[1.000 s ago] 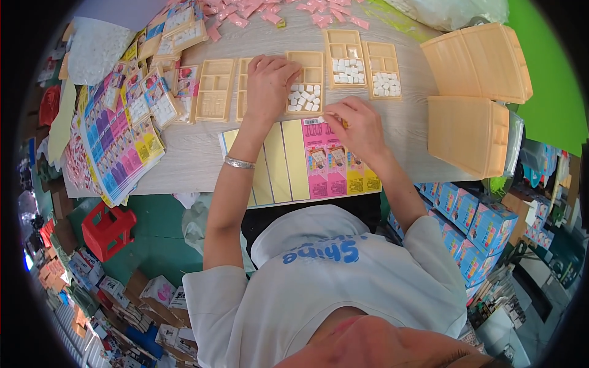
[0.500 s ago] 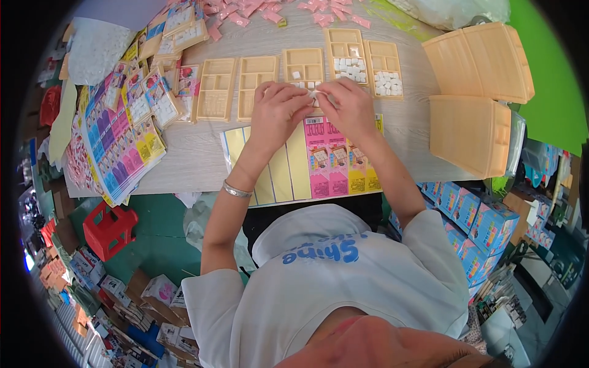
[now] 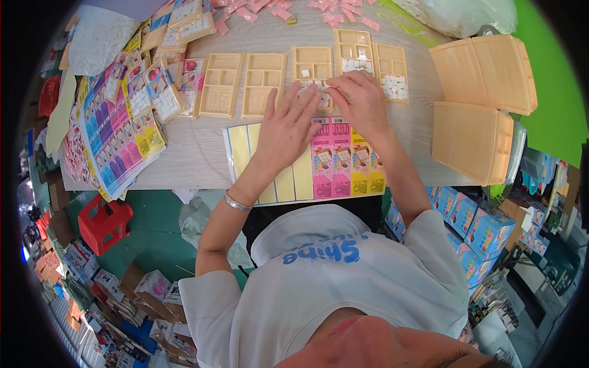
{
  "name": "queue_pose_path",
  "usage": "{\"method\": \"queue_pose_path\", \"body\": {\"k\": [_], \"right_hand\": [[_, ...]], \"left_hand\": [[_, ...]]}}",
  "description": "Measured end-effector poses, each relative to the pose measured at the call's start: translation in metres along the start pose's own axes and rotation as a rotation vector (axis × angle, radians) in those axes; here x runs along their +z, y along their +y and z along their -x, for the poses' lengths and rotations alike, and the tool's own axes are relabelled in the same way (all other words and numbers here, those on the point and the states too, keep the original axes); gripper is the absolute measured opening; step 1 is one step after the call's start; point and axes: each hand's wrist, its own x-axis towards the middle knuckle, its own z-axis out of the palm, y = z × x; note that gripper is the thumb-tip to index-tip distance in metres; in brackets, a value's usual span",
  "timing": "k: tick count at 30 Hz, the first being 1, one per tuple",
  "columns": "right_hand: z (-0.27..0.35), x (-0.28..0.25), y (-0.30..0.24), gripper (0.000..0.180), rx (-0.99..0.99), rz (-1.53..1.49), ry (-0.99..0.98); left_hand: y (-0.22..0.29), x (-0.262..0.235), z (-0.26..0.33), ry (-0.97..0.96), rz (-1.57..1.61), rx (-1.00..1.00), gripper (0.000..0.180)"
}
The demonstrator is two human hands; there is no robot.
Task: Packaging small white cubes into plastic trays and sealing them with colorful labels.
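A row of beige compartment trays lies across the table. My left hand (image 3: 287,127) has its fingers stretched out and slightly spread over the near part of the middle tray (image 3: 312,54). Small white blocks (image 3: 322,98) fill its front compartment, and one more lies in a compartment behind. My right hand (image 3: 363,103) is at that tray's right edge, its thumb and forefinger closed together; whatever they pinch is hidden. Two trays to the right, one tall tray (image 3: 354,38) and one narrower tray (image 3: 389,55), hold white blocks in front. Two trays on the left (image 3: 219,67) have bare compartments.
Printed card sheets (image 3: 331,161) lie at the table's front edge. Packed trays (image 3: 161,92) and colourful sheets (image 3: 119,138) pile up at left. Pink sachets (image 3: 270,9) lie at the back. Stacked beige trays (image 3: 469,138) stand at right; a red stool (image 3: 105,224) is below left.
My left hand has come away from the pinch beside my right hand and opened its fingers over the middle tray. The right hand has shifted slightly right. The view has moved a little.
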Motion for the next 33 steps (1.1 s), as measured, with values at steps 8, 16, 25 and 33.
{"method": "queue_pose_path", "body": {"k": [8, 16, 25, 33], "right_hand": [[0.022, -0.003, 0.002, 0.016, 0.204, -0.221, 0.052], [0.037, 0.02, -0.002, 0.018, 0.012, -0.205, 0.08], [0.022, 0.006, 0.001, 0.018, -0.113, -0.056, 0.116], [0.005, 0.012, -0.013, 0.017, -0.032, -0.218, 0.043]], "left_hand": [[0.004, 0.005, 0.005, -0.071, 0.03, -0.032, 0.069], [-0.01, 0.015, -0.012, -0.117, -0.052, 0.047, 0.079], [-0.009, -0.011, -0.015, -0.075, 0.148, -0.065, 0.099], [-0.047, -0.013, -0.025, -0.094, -0.091, 0.027, 0.05]]}}
